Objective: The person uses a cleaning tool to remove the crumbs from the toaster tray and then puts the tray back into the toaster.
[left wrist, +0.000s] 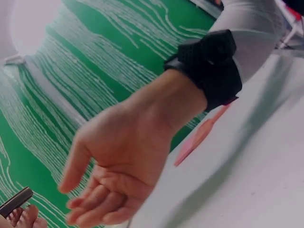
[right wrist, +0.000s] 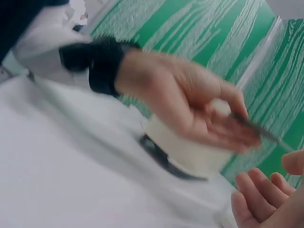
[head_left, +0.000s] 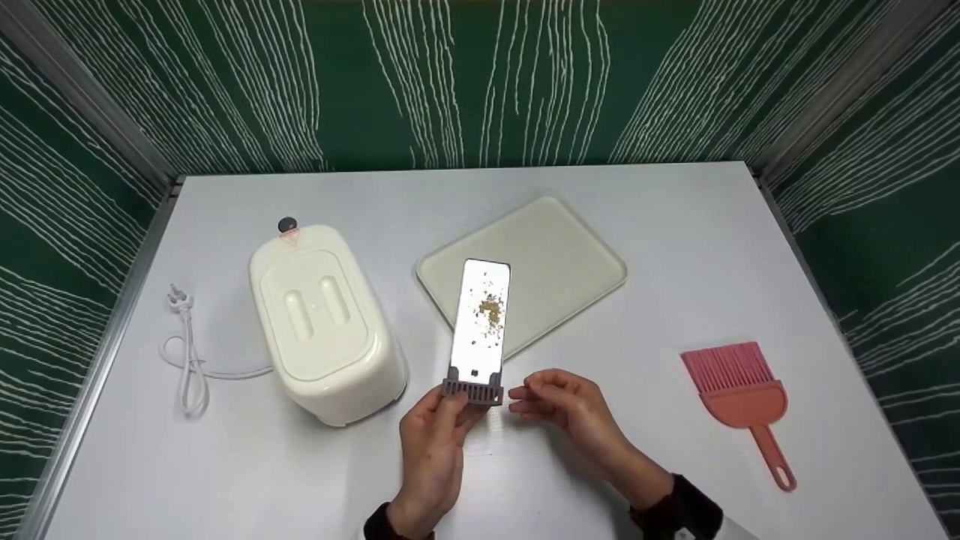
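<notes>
A toaster crumb tray (head_left: 481, 319) with a shiny plate and a dark slotted end is held in my left hand (head_left: 435, 442), thumb on top of that end and fingers beneath. Brown crumbs (head_left: 490, 309) lie scattered on the plate. Just right of the tray's end is my right hand (head_left: 574, 416), apart from it, its fingers loosely bent and holding nothing. The left wrist view shows the right hand (left wrist: 126, 156) with its palm bare. In the right wrist view, the left hand (right wrist: 185, 99) pinches the thin tray (right wrist: 268, 133); motion blurs this view.
A cream toaster (head_left: 322, 315) with its lid on stands at left, its white cord and plug (head_left: 191, 352) beside it. Behind the crumb tray lies a flat cream serving tray (head_left: 555, 262). A pink dustpan-shaped brush (head_left: 742, 401) lies at right on the white table (head_left: 652, 217).
</notes>
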A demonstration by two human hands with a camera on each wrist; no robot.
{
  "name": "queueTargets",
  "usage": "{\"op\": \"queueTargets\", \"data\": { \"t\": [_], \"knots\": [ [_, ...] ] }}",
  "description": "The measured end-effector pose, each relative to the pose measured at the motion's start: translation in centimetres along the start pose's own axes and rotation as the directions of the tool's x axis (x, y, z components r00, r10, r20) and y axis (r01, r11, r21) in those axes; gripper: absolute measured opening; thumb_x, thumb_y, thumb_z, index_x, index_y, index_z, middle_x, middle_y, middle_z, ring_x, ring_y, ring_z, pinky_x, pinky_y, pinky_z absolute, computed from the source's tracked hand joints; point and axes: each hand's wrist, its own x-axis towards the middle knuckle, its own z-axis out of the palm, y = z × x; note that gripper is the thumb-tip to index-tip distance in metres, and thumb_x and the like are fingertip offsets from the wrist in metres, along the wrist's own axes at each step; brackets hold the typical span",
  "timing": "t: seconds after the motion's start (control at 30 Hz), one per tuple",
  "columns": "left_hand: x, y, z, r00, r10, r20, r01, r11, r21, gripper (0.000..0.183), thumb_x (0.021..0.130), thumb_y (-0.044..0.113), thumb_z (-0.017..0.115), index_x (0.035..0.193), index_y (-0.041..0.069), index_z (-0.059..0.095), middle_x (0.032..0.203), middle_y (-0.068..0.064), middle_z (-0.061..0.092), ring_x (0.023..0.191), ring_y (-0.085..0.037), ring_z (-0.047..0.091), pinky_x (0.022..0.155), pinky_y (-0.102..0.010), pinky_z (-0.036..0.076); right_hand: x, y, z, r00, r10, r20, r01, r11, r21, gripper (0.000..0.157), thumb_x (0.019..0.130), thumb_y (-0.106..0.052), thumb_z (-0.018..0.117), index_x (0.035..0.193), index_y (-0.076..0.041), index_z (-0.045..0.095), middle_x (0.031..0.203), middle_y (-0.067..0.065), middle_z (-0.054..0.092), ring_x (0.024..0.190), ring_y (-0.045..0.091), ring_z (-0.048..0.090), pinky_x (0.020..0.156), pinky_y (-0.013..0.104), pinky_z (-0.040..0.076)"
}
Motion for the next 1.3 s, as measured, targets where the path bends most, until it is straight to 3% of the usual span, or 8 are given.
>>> {"op": "queueTargets", "data": {
  "t": [0.2,0.4,0.53,0.67,0.87,1.3],
  "knots": [
    [0.4,0.7,0.0,0.999,0.038,-0.007,-0.038,0.999,-0.022,0.04,0.099,-0.004,0.048,0.133,-0.023,0.053,0.128,-0.033,0.064,0.108,-0.033,0.072,0.097,-0.045,0.056,2.5,0.3,-1.1,0.988,-0.022,-0.154,-0.004,0.986,-0.165,0.024,0.103,-0.016,0.064,0.113,0.005,0.067,0.108,0.021,0.076,0.09,0.027,0.076,0.083,0.038,0.061],
    [0.7,1.1,0.1,0.999,0.047,0.001,-0.047,0.999,-0.024,0.039,0.099,-0.003,0.049,0.132,-0.024,0.054,0.125,-0.032,0.066,0.106,-0.031,0.073,0.093,-0.044,0.058,4.6,0.5,-1.4,0.976,-0.03,-0.218,-0.023,0.971,-0.238,0.024,0.101,-0.016,0.067,0.11,0.007,0.068,0.099,0.019,0.075,0.073,0.024,0.075,0.061,0.031,0.059],
    [0.9,1.4,0.2,0.999,0.029,0.012,-0.029,0.999,-0.037,0.038,0.099,-0.002,0.051,0.13,-0.024,0.055,0.121,-0.03,0.069,0.102,-0.029,0.074,0.089,-0.044,0.06,5.7,0.7,-1.4,0.977,0.008,-0.214,-0.065,0.963,-0.26,0.026,0.102,-0.018,0.067,0.107,0.007,0.07,0.089,0.019,0.074,0.057,0.021,0.071,0.048,0.033,0.057],
    [1.1,1.8,0.3,0.999,0.028,0.03,-0.027,0.999,-0.043,0.037,0.099,-0.002,0.051,0.128,-0.024,0.057,0.118,-0.028,0.069,0.098,-0.029,0.075,0.087,-0.043,0.062,6.5,0.9,-1.3,0.985,0.05,-0.162,-0.1,0.943,-0.317,0.03,0.103,-0.022,0.067,0.101,0.007,0.073,0.08,0.018,0.073,0.049,0.02,0.068,0.045,0.036,0.057],
    [1.6,2.3,0.5,0.997,0.045,0.062,-0.043,0.999,-0.026,0.038,0.1,0.0,0.05,0.128,-0.024,0.056,0.115,-0.027,0.07,0.094,-0.028,0.075,0.087,-0.043,0.062,7.2,1.1,-1.3,0.99,0.1,-0.104,-0.129,0.934,-0.334,0.035,0.105,-0.022,0.065,0.097,0.011,0.073,0.074,0.016,0.073,0.049,0.017,0.069,0.049,0.035,0.059],
    [2.8,3.7,1.1,0.997,0.048,0.055,-0.045,0.998,-0.041,0.035,0.101,0.0,0.049,0.125,-0.024,0.058,0.119,-0.029,0.069,0.094,-0.029,0.075,0.086,-0.043,0.062,7.6,1.0,-1.0,0.982,0.139,-0.13,-0.174,0.93,-0.324,0.031,0.105,-0.018,0.063,0.092,0.009,0.072,0.071,0.013,0.072,0.051,0.016,0.07,0.05,0.032,0.059]
  ]
}}
